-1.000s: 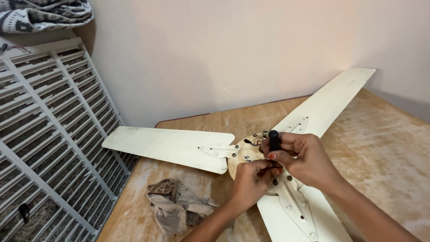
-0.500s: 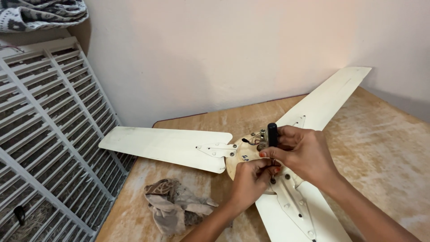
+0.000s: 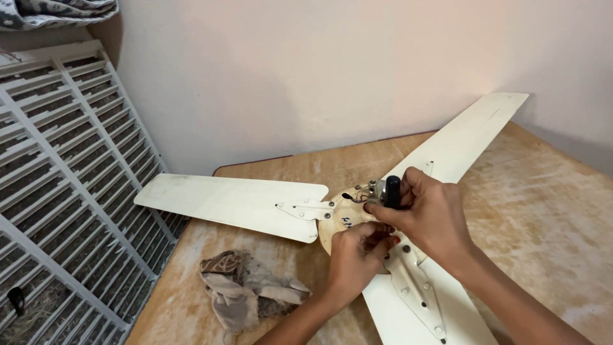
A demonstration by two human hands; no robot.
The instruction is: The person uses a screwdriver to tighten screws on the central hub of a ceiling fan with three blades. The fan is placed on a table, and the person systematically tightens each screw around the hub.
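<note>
A cream three-bladed ceiling fan (image 3: 236,203) lies flat on a worn wooden table (image 3: 549,191). My right hand (image 3: 429,216) is shut on a black cylindrical part (image 3: 392,190) that stands upright over the fan's round hub (image 3: 335,223), beside small metal fittings and wires. My left hand (image 3: 357,255) rests on the hub's near edge just below, its fingers curled at the hub under the right hand. What the left fingers pinch is hidden.
A crumpled brownish rag (image 3: 246,287) lies on the table left of my arms. A white slatted metal grille (image 3: 70,191) leans along the left side. A pale wall stands behind the table, and patterned cloth (image 3: 57,11) hangs at the top left.
The view has shifted slightly, so the fan sits a little higher in the picture. My right hand has turned the black part more upright; both hands stay at the hub.
</note>
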